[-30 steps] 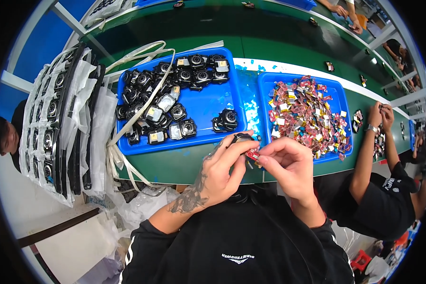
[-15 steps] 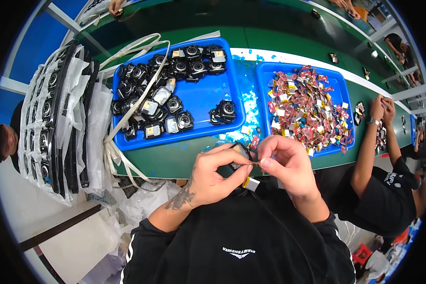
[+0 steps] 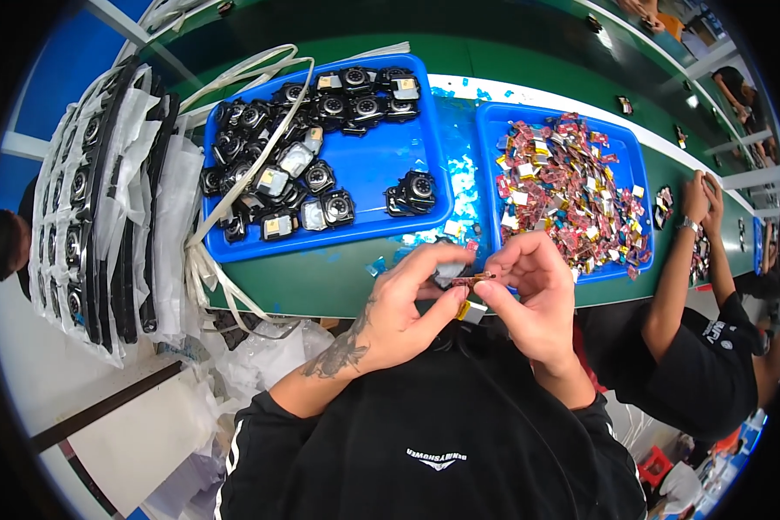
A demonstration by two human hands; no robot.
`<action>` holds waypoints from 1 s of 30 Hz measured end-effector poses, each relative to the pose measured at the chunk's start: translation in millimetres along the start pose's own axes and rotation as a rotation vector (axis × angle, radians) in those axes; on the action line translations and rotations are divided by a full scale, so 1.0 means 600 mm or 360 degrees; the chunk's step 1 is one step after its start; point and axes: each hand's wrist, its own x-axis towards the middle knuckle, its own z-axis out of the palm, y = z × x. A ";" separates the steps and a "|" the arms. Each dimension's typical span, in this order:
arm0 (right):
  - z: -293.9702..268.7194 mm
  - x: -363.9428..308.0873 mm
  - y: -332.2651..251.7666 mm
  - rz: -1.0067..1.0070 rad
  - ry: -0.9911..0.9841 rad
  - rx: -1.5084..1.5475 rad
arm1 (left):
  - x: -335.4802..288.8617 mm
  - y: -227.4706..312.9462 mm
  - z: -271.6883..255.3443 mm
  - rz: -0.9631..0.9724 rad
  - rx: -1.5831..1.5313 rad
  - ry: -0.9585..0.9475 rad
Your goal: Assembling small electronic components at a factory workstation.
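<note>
My left hand (image 3: 400, 308) is closed around a small dark casing (image 3: 446, 276), partly hidden by the fingers. A thin reddish circuit board (image 3: 471, 281) lies between its thumb and fingers, and a small white-and-yellow block (image 3: 471, 312) hangs just below. At the board's right end, the thumb and fingertips of my right hand (image 3: 536, 299) pinch the board. Both hands meet in front of my chest, just over the table's near edge.
A blue tray (image 3: 390, 221) of black round-faced casings stands at left, crossed by pale straps (image 3: 264, 169). Another blue tray (image 3: 485, 143) holds many small red boards. Stacked black trays with white wrapping (image 3: 134, 217) rise far left. A co-worker's arms (image 3: 680, 269) are at right.
My hands have shifted slightly right, and the fingers have parted somewhat. The reddish board now shows more plainly between them, and the dark casing has turned. The whole view has moved a little.
</note>
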 end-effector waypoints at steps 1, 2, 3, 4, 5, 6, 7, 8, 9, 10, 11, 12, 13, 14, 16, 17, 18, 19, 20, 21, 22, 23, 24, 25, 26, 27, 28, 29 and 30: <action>0.001 0.004 -0.001 0.0026 -0.0012 0.0066 | 0.002 0.001 0.001 -0.0003 -0.0046 0.0022; 0.000 0.005 0.000 0.0017 -0.0029 0.0074 | 0.002 0.003 -0.001 -0.0006 -0.0090 0.0045; -0.005 0.002 0.002 0.0047 -0.0026 0.0017 | -0.004 0.002 -0.005 -0.0125 -0.0119 -0.0052; -0.003 0.003 0.005 0.0073 -0.0028 -0.0030 | -0.008 -0.003 -0.002 -0.0132 -0.0210 -0.0041; 0.001 0.005 0.005 0.0033 0.0038 -0.0111 | -0.004 -0.007 -0.002 -0.0097 -0.0210 -0.0050; 0.001 0.009 0.003 0.0005 0.0041 -0.0219 | -0.001 -0.009 -0.004 -0.0063 -0.0211 -0.0061; -0.003 0.008 0.000 0.0026 0.0011 -0.0183 | 0.001 -0.007 -0.003 -0.0057 -0.0211 -0.0109; -0.005 0.008 -0.002 0.0048 -0.0016 -0.0149 | 0.000 -0.009 -0.004 -0.0058 -0.0205 -0.0093; -0.002 0.010 -0.001 0.0049 -0.0029 -0.0146 | -0.001 -0.012 -0.005 -0.0037 -0.0232 -0.0098; -0.002 0.013 -0.001 0.0076 -0.0057 -0.0099 | 0.000 -0.013 -0.004 -0.0013 -0.0264 -0.0110; -0.003 0.014 0.000 0.0104 -0.0082 -0.0052 | 0.002 -0.013 -0.008 -0.0012 -0.0246 -0.0152; -0.003 0.014 0.002 0.0107 -0.0083 -0.0057 | -0.001 -0.013 -0.010 -0.0012 -0.0251 -0.0151; -0.002 0.014 0.006 0.0067 -0.0065 -0.0057 | -0.001 -0.012 -0.014 -0.0047 -0.0259 -0.0182; -0.002 0.014 0.009 0.0028 -0.0046 -0.0058 | 0.000 -0.011 -0.014 -0.0082 -0.0266 -0.0215; 0.002 0.014 0.010 0.0023 -0.0030 -0.0090 | 0.000 -0.012 -0.012 -0.0078 -0.0277 -0.0182; 0.008 0.013 0.011 -0.0013 0.0016 -0.0104 | 0.000 -0.014 -0.011 -0.0075 -0.0283 -0.0140; 0.010 0.012 0.013 -0.0048 0.0063 -0.0118 | -0.001 -0.016 -0.010 -0.0076 -0.0284 -0.0143; 0.008 0.012 0.015 -0.0046 0.0066 -0.0120 | -0.001 -0.018 -0.009 -0.0080 -0.0286 -0.0147; 0.006 0.014 0.020 -0.0116 0.0090 -0.0322 | -0.002 -0.020 -0.008 -0.0085 -0.0290 -0.0151; 0.004 0.015 0.022 -0.0185 0.0114 -0.0525 | -0.002 -0.018 -0.007 -0.0086 -0.0293 -0.0154; 0.005 0.014 0.021 -0.0183 0.0119 -0.0526 | 0.000 -0.016 -0.009 -0.0112 -0.0296 -0.0179; 0.008 0.013 0.020 -0.0189 0.0144 -0.0609 | 0.001 -0.015 -0.009 -0.0139 -0.0300 -0.0204; 0.011 0.013 0.020 -0.0195 0.0169 -0.0693 | 0.001 -0.017 -0.006 -0.0140 -0.0303 -0.0208; 0.013 0.014 0.020 -0.0195 0.0174 -0.0698 | 0.000 -0.020 -0.001 -0.0096 -0.0417 -0.0130; 0.016 0.015 0.023 -0.0194 0.0162 -0.0655 | -0.001 -0.022 0.004 -0.0052 -0.0533 -0.0051; 0.018 0.016 0.025 -0.0193 0.0148 -0.0612 | 0.000 -0.024 0.006 -0.0050 -0.0537 -0.0057; 0.019 0.016 0.026 -0.0191 0.0133 -0.0568 | 0.000 -0.025 0.007 -0.0042 -0.0617 -0.0022; 0.018 0.016 0.026 -0.0143 0.0047 -0.0465 | 0.000 -0.027 0.009 -0.0033 -0.0697 0.0014; 0.020 0.017 0.025 -0.0146 0.0049 -0.0469 | -0.001 -0.030 0.012 -0.0030 -0.0699 0.0012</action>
